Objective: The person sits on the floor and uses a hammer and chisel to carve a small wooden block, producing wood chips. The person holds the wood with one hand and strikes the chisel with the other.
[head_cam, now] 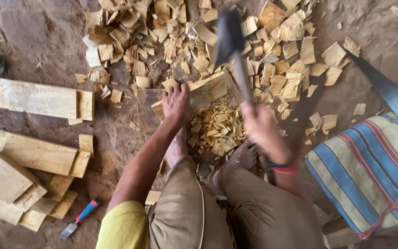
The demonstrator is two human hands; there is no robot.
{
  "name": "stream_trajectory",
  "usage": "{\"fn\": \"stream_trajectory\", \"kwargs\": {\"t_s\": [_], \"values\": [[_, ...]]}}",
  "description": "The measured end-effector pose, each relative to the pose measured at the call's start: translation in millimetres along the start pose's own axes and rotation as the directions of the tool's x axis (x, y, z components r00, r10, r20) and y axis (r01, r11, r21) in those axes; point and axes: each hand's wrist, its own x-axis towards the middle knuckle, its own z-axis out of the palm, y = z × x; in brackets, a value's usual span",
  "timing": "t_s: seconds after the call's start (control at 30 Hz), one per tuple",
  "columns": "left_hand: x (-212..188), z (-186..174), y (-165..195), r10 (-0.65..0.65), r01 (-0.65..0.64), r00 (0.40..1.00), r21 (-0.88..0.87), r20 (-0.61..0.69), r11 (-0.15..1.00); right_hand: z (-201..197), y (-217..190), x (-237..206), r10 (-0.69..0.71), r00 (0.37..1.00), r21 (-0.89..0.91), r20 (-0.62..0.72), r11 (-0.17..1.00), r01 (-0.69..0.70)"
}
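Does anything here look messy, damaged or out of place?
Wood chips litter the dirt floor around the block held by the left hand. A saw lies half-buried among them, and a chisel lies apart beside stacked boards. The right hand grips a hatchet.

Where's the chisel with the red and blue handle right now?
The chisel lies on the dirt floor at lower left, beside the stacked wooden boards, away from both hands.
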Motion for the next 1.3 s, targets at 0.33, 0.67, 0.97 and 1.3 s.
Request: {"fn": "stream_trajectory", "kwargs": {"t_s": [0.33, 0.67, 0.97, 1.3], "values": [[-8.4, 14.2, -5.5, 0.179, -0.165, 0.877, 0.070, -0.445, 0.984, -22.3, -6.8, -12.5, 0.051, 0.997, 0.368, 0.062, 0.927, -0.070], [8.0, 16.4, -7.6, 0.037, -0.029, 0.995, 0.086, -0.090, 0.996, 16.3, 12.0, 4.0, 0.086, 0.995, -0.105, 0.055, 0.991, -0.080], [-3.6, 9.1, -3.6, 0.091, -0.064, 0.977, 0.143, -0.192, 0.988, -21.6, -13.4, -21.1, 0.059, 0.998, 0.328, -0.011, 0.943, -0.052], [14.7, 14.3, -8.5, 0.011, -0.010, 1.000, 0.079, -0.007, 0.997, 23.8, 10.7, -6.2, 0.179, 0.982, 0.010, 0.068, 0.984, -0.180]]}}
